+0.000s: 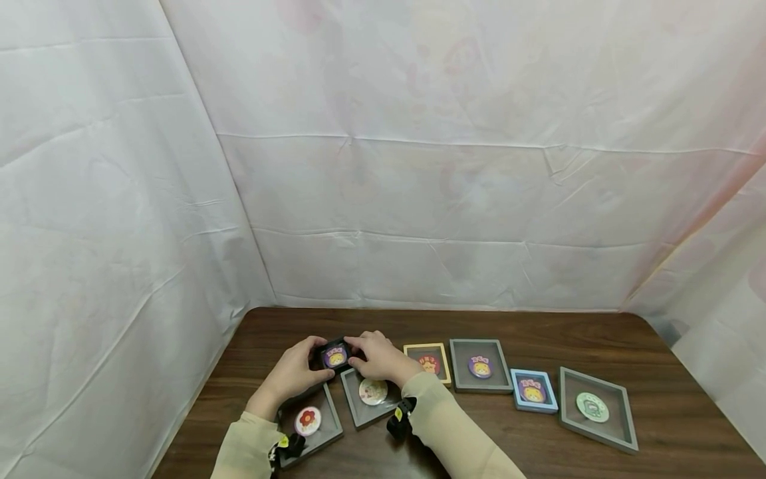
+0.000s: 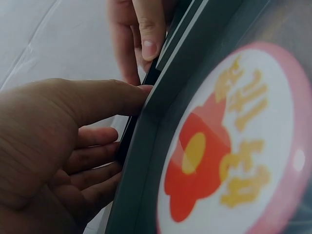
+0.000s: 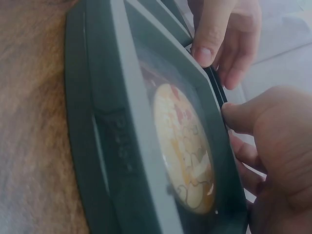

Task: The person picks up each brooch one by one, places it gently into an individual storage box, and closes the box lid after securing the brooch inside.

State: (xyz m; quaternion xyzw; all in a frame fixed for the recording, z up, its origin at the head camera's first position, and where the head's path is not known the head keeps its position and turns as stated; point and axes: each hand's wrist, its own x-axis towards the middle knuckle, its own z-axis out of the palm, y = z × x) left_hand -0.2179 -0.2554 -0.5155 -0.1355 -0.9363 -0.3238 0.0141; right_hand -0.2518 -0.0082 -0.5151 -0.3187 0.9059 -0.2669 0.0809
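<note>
A small black display frame with a purple cartoon badge inside is held between both hands at the table's left rear. My left hand grips its left side, thumb at the near edge. The right hand pinches the opposite side with thumb and fingers. Below the left hand lies a grey frame with a red-flower badge. Another grey frame, holding a cream badge, lies partly under the right forearm. In both wrist views these grey frames hide most of the black one.
Rightward along the brown wooden table lie a yellow frame, a grey frame, a blue frame and a grey diamond-shaped frame, each with a round or square badge. White cloth hangs behind and at the sides.
</note>
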